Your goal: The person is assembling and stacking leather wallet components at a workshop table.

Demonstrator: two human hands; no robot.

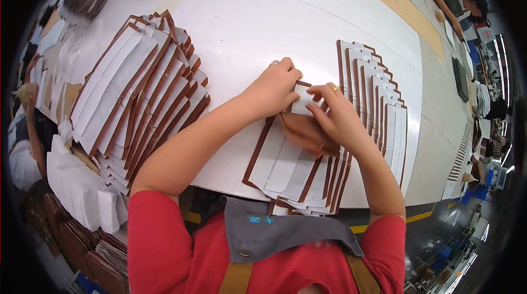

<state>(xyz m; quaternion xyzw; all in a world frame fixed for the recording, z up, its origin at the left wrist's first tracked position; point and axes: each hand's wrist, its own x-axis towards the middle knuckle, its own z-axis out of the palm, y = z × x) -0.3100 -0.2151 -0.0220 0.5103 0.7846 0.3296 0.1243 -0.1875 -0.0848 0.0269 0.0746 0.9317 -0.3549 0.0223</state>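
My left hand (280,86) is closed on the upper end of a brown-edged panel (301,96) with a white face, its thumb against the near side. Beside it, my right hand (335,112) has bent fingers, with the thumb and forefinger apart over the white face; I see nothing between them. A blurred brown flap (308,133) hangs from the panel below the hands. Under it, near the table's front edge, lies a fanned stack of similar white-faced, brown-edged panels (285,169). My right wrist partly covers that stack.
Another fanned row of panels (379,94) lies to the right. A large overlapping pile (137,91) covers the left side of the white table (258,25). White sheets (82,190) are stacked at lower left, above brown pieces (99,258). Co-workers (455,6) sit at both sides.
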